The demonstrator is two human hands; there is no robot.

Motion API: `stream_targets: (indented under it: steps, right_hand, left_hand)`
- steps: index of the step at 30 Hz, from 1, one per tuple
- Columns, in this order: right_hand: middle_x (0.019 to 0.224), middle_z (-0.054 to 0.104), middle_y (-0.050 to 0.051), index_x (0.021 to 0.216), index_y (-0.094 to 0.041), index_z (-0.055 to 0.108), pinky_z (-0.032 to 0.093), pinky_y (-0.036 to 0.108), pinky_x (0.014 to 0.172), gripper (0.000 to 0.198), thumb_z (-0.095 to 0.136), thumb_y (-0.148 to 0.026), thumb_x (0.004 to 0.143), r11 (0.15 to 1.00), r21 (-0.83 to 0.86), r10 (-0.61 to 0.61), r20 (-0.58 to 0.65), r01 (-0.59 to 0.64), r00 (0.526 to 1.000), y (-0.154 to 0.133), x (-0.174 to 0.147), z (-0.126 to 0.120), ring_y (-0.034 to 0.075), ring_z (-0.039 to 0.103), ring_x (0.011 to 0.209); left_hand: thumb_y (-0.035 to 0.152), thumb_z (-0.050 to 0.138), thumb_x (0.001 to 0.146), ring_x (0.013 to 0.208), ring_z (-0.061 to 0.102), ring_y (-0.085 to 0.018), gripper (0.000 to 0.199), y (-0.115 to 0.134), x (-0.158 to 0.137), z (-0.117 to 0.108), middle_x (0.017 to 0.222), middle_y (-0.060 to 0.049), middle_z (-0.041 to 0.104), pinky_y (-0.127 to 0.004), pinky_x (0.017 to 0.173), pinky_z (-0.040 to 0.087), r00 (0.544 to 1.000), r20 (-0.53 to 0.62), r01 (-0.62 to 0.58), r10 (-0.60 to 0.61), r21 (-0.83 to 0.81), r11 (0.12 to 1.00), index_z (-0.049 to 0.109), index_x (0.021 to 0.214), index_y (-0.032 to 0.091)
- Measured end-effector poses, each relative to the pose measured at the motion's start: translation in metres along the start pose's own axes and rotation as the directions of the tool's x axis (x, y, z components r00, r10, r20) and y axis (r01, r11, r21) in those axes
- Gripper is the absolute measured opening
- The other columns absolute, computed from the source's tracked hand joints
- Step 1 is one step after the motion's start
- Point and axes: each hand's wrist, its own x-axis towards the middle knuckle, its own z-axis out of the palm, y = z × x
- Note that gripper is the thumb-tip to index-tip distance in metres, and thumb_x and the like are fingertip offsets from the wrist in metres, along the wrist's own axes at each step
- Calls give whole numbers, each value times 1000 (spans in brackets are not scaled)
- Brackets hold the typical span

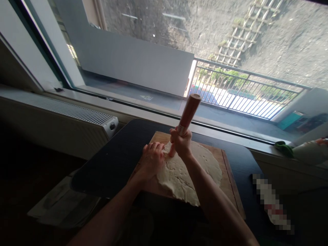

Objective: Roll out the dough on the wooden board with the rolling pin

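A wide, thin sheet of pale dough (pixel 202 164) lies on a wooden board (pixel 230 177), its surface dotted with small bubbles and creases. My right hand (pixel 181 140) is wrapped around a reddish-brown rolling pin (pixel 189 111). The pin is tilted, its thick end pointing up and away to the right. Its lower end comes out below my fist and meets the left part of the dough. My left hand (pixel 153 158) lies with its fingers stretched out at the dough's left edge, beside the pin's lower end. My left palm's underside is hidden.
The board rests on a dark table (pixel 115 160) with rounded corners. A white radiator (pixel 102 124) stands at the left, and a window sill (pixel 143 111) runs behind the table. At the right sill are a green item (pixel 284 149) and a pale container (pixel 309 152). A blurred-out object (pixel 273 205) lies at the table's right edge.
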Motion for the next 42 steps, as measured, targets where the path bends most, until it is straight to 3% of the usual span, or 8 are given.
stream_targets:
  steps: [6,10,14,20,31,42]
  right_hand:
    - [43,44,-8,58,-21,45,34,22,41,22,63,-27,69,1000,-21,-13,71,14,997,-6,-10,0,7,39,40]
    - [43,43,-8,57,-21,45,33,21,40,22,63,-26,68,999,-41,-1,101,5,995,-6,-20,-3,7,38,40]
    - [44,43,-8,57,-20,45,31,21,40,21,62,-25,69,999,-35,-13,124,18,992,-8,-27,-3,7,38,40]
    - [44,42,-8,56,-21,43,30,22,41,23,62,-22,68,1000,-16,-18,159,21,987,-15,-34,1,7,37,40]
    - [44,45,-7,56,-20,45,33,21,41,22,62,-25,69,1000,-18,11,173,-8,985,-13,-42,10,7,39,40]
    - [43,45,-8,57,-20,46,32,22,39,22,64,-24,69,998,-61,26,96,-20,995,-17,-42,-17,7,40,38]
  left_hand:
    - [18,49,82,102,53,-22,20,-9,7,5,106,-5,61,-39,95,37,999,18,48,-46,-78,996,59,98,21]
    - [19,52,79,104,55,-20,25,-21,3,-2,109,-4,62,-35,95,40,997,67,42,-30,-181,983,60,102,20]
    - [20,52,80,108,53,-22,26,-26,-17,-12,111,-6,61,-41,98,39,998,25,65,-62,-129,989,61,104,21]
    - [18,52,79,108,52,-24,26,-22,-32,-14,112,-6,59,-45,100,39,1000,-10,10,-11,-98,995,62,103,22]
    - [13,48,82,109,49,-22,23,-21,-34,-11,112,-7,56,-40,100,42,998,-62,-24,14,-176,984,59,102,19]
    - [14,48,82,108,49,-23,24,-19,-35,-14,112,-7,56,-39,100,42,999,-38,-4,-1,-143,990,59,103,19]
